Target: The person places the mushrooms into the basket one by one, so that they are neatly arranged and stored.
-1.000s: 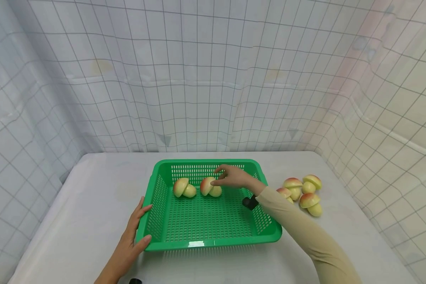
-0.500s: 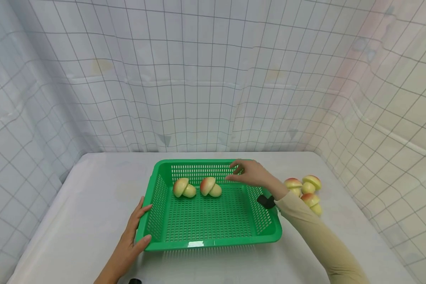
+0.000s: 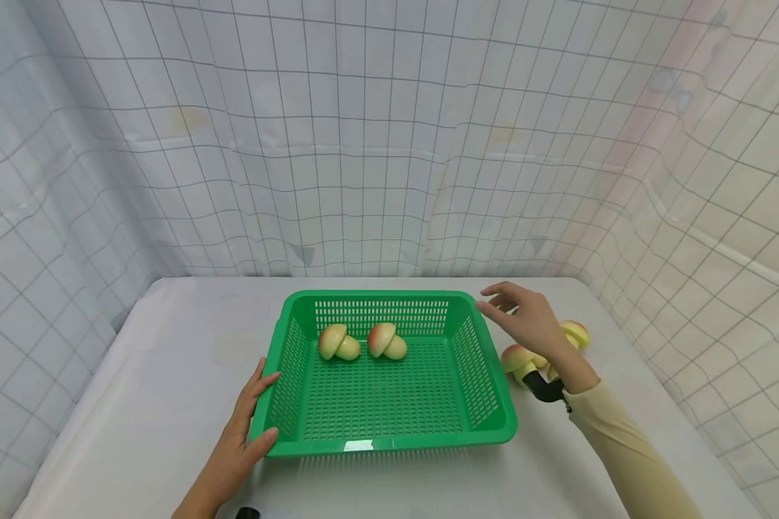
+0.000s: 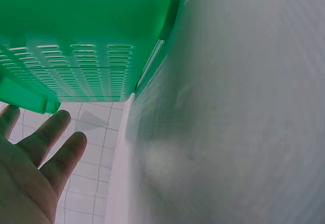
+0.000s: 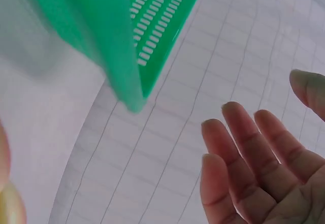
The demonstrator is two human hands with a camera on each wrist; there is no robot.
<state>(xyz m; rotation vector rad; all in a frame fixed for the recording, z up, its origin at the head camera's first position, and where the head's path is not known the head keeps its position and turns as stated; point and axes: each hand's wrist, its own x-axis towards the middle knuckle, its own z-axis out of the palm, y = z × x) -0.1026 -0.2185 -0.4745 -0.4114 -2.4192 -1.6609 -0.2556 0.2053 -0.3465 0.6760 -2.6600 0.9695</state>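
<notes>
In the head view my left hand (image 3: pixel 234 447) rests at the left side of a green plastic basket (image 3: pixel 383 404), its fingers spread along the rim and the thumb by the front corner. The left wrist view shows these fingers (image 4: pixel 53 132) nearly straight under the rim. Inside the basket lie two yellow mushrooms with reddish caps, a left mushroom (image 3: pixel 339 342) and a right mushroom (image 3: pixel 386 341). Beyond the basket's right rim my right hand (image 3: pixel 529 317) hovers with loosely bent fingers, holding nothing. Beneath it are more mushrooms (image 3: pixel 518 357), partly hidden by the hand and wrist.
A white cloth covers the table (image 3: pixel 169 360). Around its back and sides hangs a white grid-patterned curtain (image 3: pixel 376 180). A black wrist camera (image 3: pixel 544 387) sits under the right wrist, over the mushroom pile. Another mushroom (image 3: pixel 578 333) shows behind the right hand.
The right hand has left the right mushroom in the basket and moved right, past the rim and over the pile. The left hand and basket have stayed in place.
</notes>
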